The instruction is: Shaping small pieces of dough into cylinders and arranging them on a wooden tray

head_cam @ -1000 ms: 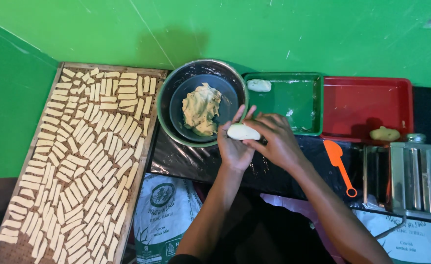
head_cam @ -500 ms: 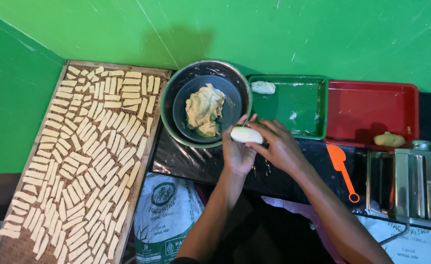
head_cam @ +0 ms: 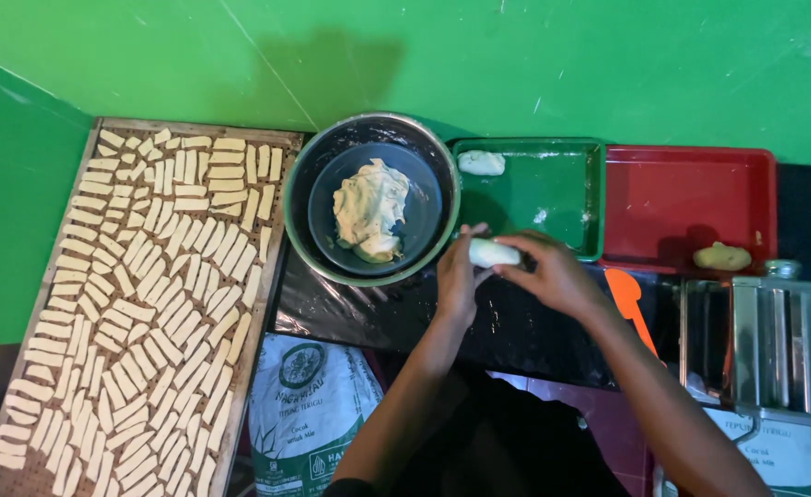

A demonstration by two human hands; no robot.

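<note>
Dough sits between both hands — a small, pale, oblong lump of dough [head_cam: 492,252] pressed from two sides just in front of the round metal bowl [head_cam: 306,198]. The left hand [head_cam: 459,281] is cupped against the lump's near-left end with its fingers curled up around it; the right hand [head_cam: 557,274] closes over the lump's right end, fingers wrapped on top. Both hold it above the glossy black plastic sheet [head_cam: 350,317] that covers the front of the surface.

Inside the metal bowl rests a dark, smaller bowl [head_cam: 424,207] holding a ragged mass of pale dough [head_cam: 369,210]. To the right of it, along the back edge, stands a green rectangular tray [head_cam: 562,198] with one white dough piece [head_cam: 481,163] in its far-left corner, and beside that a red rectangular tray [head_cam: 682,198] with a yellowish lump [head_cam: 721,257] at its near-right corner. An orange plastic scraper [head_cam: 631,299] lies just beside the right wrist, next to a metal roller machine [head_cam: 774,345] at the right edge. At the left edge, a wooden-framed rack [head_cam: 111,124] is covered with rows of cut dough strips [head_cam: 129,304].
</note>
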